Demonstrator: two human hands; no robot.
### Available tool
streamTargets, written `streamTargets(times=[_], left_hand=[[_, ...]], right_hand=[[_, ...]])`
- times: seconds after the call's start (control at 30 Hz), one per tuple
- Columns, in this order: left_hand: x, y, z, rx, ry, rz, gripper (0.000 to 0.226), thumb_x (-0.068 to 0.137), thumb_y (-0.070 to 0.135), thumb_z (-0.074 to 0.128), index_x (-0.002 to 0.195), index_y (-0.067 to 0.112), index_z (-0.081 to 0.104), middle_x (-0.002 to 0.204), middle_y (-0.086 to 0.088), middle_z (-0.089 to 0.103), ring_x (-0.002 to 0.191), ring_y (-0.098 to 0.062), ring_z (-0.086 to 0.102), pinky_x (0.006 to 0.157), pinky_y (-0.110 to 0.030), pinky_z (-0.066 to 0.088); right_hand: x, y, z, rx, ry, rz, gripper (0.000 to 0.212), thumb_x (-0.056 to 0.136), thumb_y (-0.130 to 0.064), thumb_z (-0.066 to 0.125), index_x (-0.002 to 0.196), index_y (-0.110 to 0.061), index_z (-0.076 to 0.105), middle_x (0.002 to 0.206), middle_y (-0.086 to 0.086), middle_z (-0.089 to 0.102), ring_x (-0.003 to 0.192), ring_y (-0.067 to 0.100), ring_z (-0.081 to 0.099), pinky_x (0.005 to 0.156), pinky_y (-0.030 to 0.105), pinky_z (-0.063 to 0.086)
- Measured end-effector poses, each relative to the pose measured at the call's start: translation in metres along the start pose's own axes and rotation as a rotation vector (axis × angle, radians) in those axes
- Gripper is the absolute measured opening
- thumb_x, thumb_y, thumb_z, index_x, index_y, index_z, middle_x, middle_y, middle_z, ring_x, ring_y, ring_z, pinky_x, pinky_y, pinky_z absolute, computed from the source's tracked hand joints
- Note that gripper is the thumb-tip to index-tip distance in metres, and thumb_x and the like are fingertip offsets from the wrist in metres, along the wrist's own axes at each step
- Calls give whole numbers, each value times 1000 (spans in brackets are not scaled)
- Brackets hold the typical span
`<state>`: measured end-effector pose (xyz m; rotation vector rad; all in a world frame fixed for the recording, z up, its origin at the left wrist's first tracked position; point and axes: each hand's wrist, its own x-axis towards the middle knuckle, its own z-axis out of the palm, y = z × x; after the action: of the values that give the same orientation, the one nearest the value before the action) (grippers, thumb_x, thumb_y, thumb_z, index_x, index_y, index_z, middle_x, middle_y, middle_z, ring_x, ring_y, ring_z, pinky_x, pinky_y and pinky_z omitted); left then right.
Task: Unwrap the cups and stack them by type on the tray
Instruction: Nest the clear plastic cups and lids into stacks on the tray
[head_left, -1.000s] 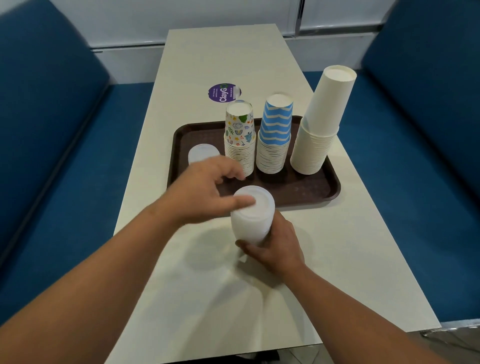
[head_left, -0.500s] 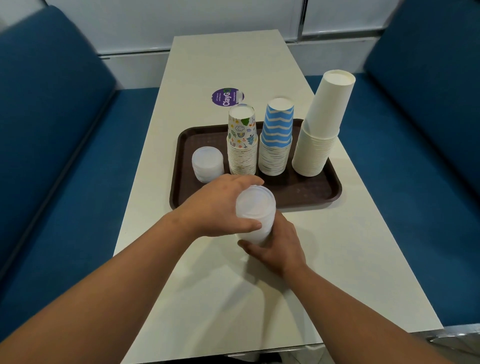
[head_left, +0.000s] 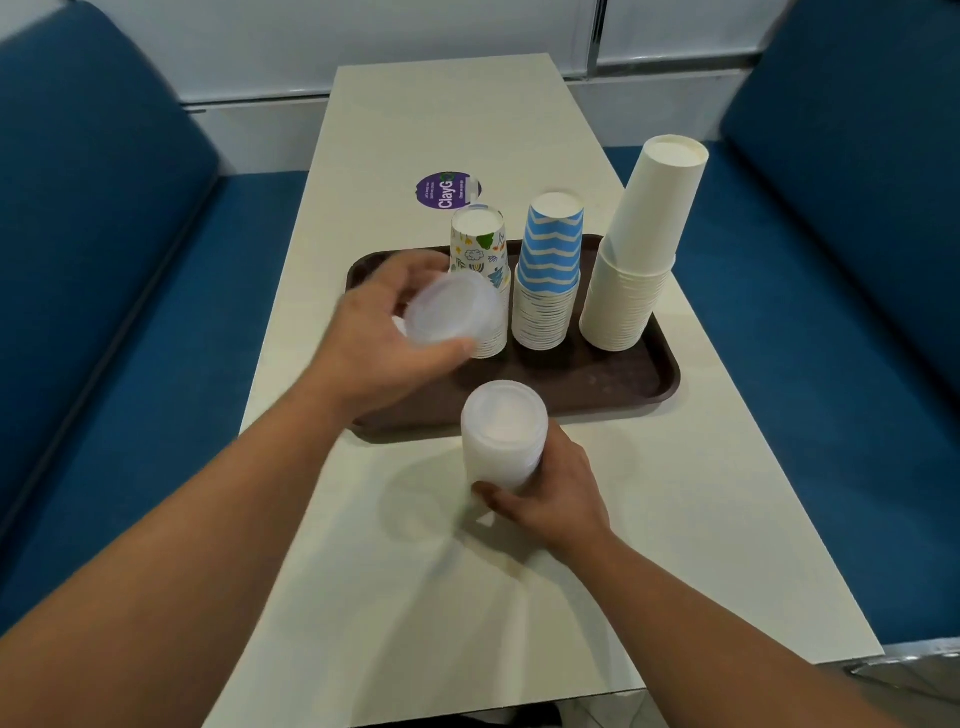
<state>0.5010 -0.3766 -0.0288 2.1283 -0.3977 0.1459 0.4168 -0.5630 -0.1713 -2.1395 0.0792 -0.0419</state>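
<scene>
1. Your left hand (head_left: 384, 332) grips a few clear cups (head_left: 453, 314) above the tray's (head_left: 613, 384) left end; tilted, they could slip or knock the patterned stack (head_left: 480, 280).
2. Your right hand (head_left: 550, 493) clamps the clear stack (head_left: 503, 434) standing on the bench (head_left: 675, 519) at the tray's near edge; ease off and it may topple.

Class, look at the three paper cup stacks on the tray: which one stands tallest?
The plain white stack at the tray's right end; it rises above the blue striped stack and the cartoon-printed stack.
</scene>
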Motion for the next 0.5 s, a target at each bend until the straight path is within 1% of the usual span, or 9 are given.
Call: streamTargets(times=[0.07,0.1,0.2,0.3,0.4,0.5], left_hand=[[17,-15,-10,147,83,-112,72,63,46,78,127,29,51,119,7,59,108,-13,56,89,-23,46],[25,-25,-13,231,99,-171,71,68,42,80,130,27,49,124,4,58,112,-17,54,89,-26,45],[43,-51,-12,384,46,-276,68,76,36,78,135,23,47,133,-2,54,117,-23,51,90,-32,43],[55,-70,-7,463,-38,-268,62,77,36,77,132,24,52,134,-4,54,120,-24,50,94,-33,42],[62,-81,-2,505,-79,-256,56,77,37,76,128,24,58,138,-4,52,125,-24,48,101,-36,41],[67,-88,1,529,-119,-255,50,77,39,76,123,25,61,141,-4,49,128,-24,46,104,-38,40]], right_hand=[[-2,2,1,35,20,13,86,56,-55,84,132,-35,51,121,-19,64,115,10,58,92,41,53],[-2,2,1,39,27,14,85,56,-53,85,133,-36,50,120,-20,63,115,9,58,91,40,54],[-3,2,2,47,32,5,85,58,-53,86,133,-39,48,120,-22,62,115,7,57,90,40,55],[-2,1,3,64,36,-5,87,58,-53,85,135,-39,47,121,-21,63,116,8,58,91,42,55],[-2,1,3,62,40,-10,86,58,-53,85,134,-37,49,121,-20,63,115,7,58,92,41,54],[-2,2,3,62,42,-12,85,58,-54,85,134,-35,50,121,-19,64,115,7,59,92,41,54]])
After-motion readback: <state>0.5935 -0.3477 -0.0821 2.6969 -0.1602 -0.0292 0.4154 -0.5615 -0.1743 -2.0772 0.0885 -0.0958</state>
